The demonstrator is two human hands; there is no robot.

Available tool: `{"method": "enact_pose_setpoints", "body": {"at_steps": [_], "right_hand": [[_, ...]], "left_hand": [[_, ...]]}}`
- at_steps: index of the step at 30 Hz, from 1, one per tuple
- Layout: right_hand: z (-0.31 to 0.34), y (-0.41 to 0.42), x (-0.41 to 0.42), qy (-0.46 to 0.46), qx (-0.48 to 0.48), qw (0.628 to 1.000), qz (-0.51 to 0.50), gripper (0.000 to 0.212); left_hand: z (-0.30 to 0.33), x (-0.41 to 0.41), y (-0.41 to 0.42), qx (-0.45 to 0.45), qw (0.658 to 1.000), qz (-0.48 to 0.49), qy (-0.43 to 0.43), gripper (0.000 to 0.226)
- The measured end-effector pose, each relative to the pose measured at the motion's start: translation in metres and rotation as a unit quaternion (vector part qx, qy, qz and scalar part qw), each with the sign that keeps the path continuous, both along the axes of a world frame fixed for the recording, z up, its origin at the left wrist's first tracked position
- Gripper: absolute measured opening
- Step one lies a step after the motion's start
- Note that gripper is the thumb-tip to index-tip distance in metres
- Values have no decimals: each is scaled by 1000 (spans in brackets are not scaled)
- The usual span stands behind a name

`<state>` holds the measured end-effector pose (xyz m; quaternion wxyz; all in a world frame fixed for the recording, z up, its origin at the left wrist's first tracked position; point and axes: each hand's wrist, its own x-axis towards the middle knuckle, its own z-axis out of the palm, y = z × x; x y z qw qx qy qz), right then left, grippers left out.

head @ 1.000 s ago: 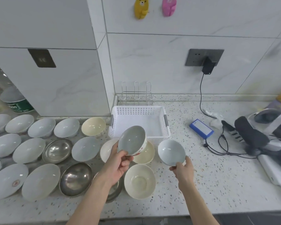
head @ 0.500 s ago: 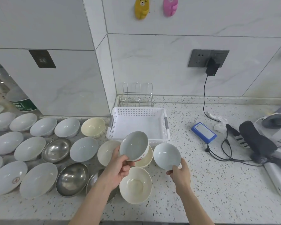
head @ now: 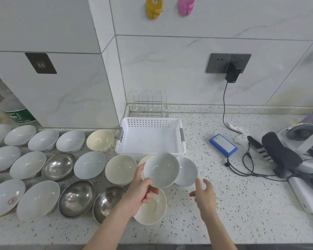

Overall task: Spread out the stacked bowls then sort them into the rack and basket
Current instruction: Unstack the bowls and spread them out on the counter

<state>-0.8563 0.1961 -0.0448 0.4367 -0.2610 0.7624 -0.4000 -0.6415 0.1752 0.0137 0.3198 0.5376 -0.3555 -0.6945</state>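
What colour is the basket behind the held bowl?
White basket with grey handles, seen in the head view.

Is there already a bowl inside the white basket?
No, the white basket shows only its bare perforated floor, while the left hand holds a pale bowl in front of it, over the counter.

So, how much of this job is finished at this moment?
Spreading looks nearly done: many bowls lie singly on the counter. In hand: the left hand grips a pale bowl, while the right hand is open beside a light blue bowl. Sorting is not started: the white basket and wire rack hold no bowls.
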Motion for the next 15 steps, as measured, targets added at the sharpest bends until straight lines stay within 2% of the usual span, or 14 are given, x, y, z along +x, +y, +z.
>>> {"method": "enact_pose_setpoints", "body": {"at_steps": [2, 4, 7, 11, 15], "right_hand": [[6, 9, -3, 4, -38, 999, -29, 40], [14, 18, -6, -60, -83, 995, -15, 28], [26, 30, -7, -119, -135, 982, 62, 34], [28, 44, -14, -71, -127, 983, 110, 22], [16, 57, -25, -32, -74, 990, 120, 34]], "left_hand": [[3, -7, 5, -17, 999, -43, -28, 63], [5, -16, 11, -31, 994, -85, -53, 65], [3, -30, 21, -36, 988, -123, -80, 66], [-10, -41, 33, -38, 984, -142, -101, 66], [-28, -48, 46, -35, 976, -178, -121, 58]]}}
